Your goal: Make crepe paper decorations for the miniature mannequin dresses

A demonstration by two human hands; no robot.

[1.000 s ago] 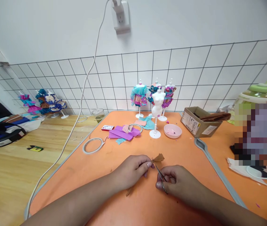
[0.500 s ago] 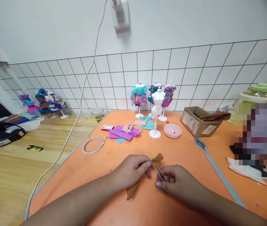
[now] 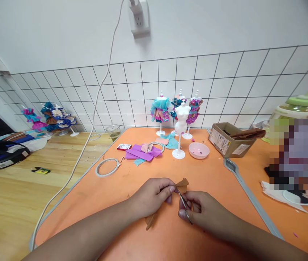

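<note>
My left hand (image 3: pixel 154 195) pinches a small piece of brown paper (image 3: pixel 182 185) between thumb and fingertips, low over the orange table (image 3: pixel 110 188). More of the brown paper trails out below that hand (image 3: pixel 150 220). My right hand (image 3: pixel 201 210) is closed on small metal scissors (image 3: pixel 184 204), whose blades point up at the pinched paper. The two hands are close together near the table's front middle.
A bare white mannequin (image 3: pixel 181 125) stands behind, with dressed mannequins (image 3: pixel 160 110), a pink bowl (image 3: pixel 198 150), purple paper scraps (image 3: pixel 141 153), a tape ring (image 3: pixel 106 167) and a cardboard box (image 3: pixel 231 144). A white cable (image 3: pixel 88 137) hangs from the wall socket. A wooden table is at left.
The brown paper has shifted in my left fingers and a strip of it now shows below that hand. Both hands have stayed in nearly the same place.
</note>
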